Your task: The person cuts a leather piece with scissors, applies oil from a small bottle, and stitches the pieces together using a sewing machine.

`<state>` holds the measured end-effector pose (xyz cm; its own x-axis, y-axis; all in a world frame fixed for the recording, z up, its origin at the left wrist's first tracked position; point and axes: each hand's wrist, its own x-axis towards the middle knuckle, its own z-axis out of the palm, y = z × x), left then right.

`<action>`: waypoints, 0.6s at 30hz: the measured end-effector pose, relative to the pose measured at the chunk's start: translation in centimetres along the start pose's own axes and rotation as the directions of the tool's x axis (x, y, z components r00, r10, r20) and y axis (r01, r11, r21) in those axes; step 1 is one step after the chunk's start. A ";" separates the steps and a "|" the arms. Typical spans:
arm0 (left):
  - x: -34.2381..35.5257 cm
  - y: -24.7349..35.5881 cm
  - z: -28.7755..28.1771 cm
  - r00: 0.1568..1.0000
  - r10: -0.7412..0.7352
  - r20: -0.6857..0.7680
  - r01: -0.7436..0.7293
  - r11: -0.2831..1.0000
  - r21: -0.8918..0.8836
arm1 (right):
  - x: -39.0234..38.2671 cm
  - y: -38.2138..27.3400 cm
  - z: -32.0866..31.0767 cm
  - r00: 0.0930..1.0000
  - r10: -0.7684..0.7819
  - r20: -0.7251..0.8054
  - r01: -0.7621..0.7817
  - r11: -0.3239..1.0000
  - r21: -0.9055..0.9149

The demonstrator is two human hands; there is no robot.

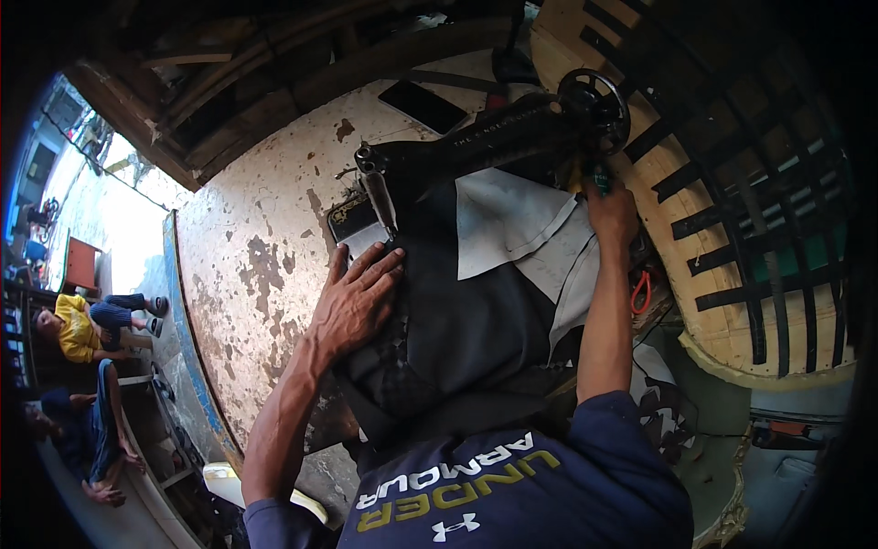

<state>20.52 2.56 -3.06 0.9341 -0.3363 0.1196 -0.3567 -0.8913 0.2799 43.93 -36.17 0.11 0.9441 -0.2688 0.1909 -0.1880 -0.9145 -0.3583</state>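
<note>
My left hand lies palm down, its fingers stretched out and slightly apart, pressing on the edge of the black cloth without closing around anything. Its fingertips are just beside the needle end of the black sewing machine. My right hand is farther out, below the machine's handwheel, with its fingers curled at a small green object; I can't tell how tightly they are closed or whether they grip it. The black cloth spreads from the needle end back toward my dark blue shirt, with folds near me. A pale grey-white sheet rests partly over it, between the machine's arm and my right forearm. The machine stands on a worn surface with flaking pale paint, and a dark phone lies behind its arm. Near my right forearm is a red loop. Farther right, a wooden frame carries crossed black straps. Well off to my left, a person in a yellow top sits near another person in dark clothes.
</note>
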 end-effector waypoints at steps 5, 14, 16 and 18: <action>-0.1 0.3 -0.1 1.000 -0.017 0.004 0.017 1.000 0.014 | -2.5 0.2 -3.1 0.969 0.067 -0.237 -0.028 0.986 0.165; -1.3 -0.2 0.3 1.000 -0.013 0.008 0.013 1.000 -0.010 | -19.4 -8.1 -4.6 0.823 -0.555 0.121 0.298 0.603 0.740; -1.1 0.0 0.3 1.000 -0.019 -0.020 0.019 1.000 -0.025 | -19.5 -9.8 -2.1 0.734 -0.671 -0.104 0.530 0.471 0.705; -0.9 0.0 0.4 0.999 -0.022 -0.030 0.021 0.999 -0.036 | -19.4 -11.8 -1.2 0.717 -0.684 -0.131 0.572 0.472 0.670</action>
<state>19.64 2.73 -3.57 0.9410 -0.3071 0.1421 -0.3371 -0.8867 0.3163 27.54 -20.53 1.74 0.7704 0.3936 0.5015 0.6334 -0.3828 -0.6725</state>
